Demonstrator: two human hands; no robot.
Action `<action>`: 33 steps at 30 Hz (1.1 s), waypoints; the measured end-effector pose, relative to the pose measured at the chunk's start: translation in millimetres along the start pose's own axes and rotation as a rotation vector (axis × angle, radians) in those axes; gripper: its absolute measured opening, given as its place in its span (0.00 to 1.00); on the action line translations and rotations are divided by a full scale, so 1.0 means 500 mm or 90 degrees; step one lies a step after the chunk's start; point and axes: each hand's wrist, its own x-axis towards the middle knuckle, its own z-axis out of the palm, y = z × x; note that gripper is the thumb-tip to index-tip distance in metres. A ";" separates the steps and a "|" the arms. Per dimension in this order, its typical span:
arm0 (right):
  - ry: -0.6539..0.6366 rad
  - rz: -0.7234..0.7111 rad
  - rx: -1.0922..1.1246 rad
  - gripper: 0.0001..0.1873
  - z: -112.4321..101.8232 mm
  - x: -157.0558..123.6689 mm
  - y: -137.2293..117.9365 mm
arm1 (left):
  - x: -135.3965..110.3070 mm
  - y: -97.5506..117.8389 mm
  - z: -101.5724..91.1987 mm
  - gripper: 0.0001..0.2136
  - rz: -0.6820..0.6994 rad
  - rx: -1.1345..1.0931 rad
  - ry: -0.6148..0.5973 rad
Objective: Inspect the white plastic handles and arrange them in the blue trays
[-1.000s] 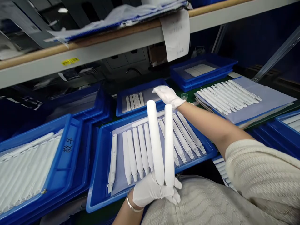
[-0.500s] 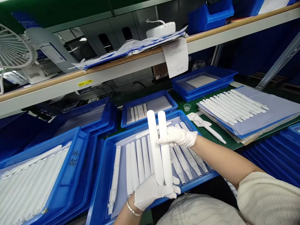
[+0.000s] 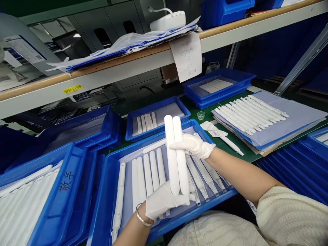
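Left hand: white glove, bangle at the wrist, closed around the lower ends of two long, smooth parts. Left white piece and right white piece stand side by side, tilted a bit, tops pointing away from that hand. Right hand: also gloved, gripping the right white piece about a third down; one fingertip reaches across onto the left white piece. Its thumb position isn't clear.

Both hands are over a blue tray with a paper liner. Just left of the held pair, partly behind the left hand: a row of smooth parts, plus a lone part further left. Under and right of the right hand: a row of parts with narrowed ends, partly covered by the glove.

Beyond the right hand, on the green surface: clear cup. Right of that hand, near: crumpled wipe touching a single white part. Further right: sheet stack carrying a packed row of parts. Beyond the hands, smaller tray with short parts. Well left of the left hand: stacked tray, filled with parts.
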 end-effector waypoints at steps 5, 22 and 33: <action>0.057 -0.008 0.020 0.16 -0.023 0.029 0.026 | 0.026 0.038 0.000 0.22 0.111 0.066 0.207; 0.002 0.002 0.011 0.24 -0.037 0.040 0.039 | 0.068 -0.006 -0.035 0.16 0.149 -0.138 0.352; 0.027 0.061 -0.009 0.23 -0.027 0.045 0.051 | 0.062 -0.019 -0.025 0.17 0.165 -0.186 0.177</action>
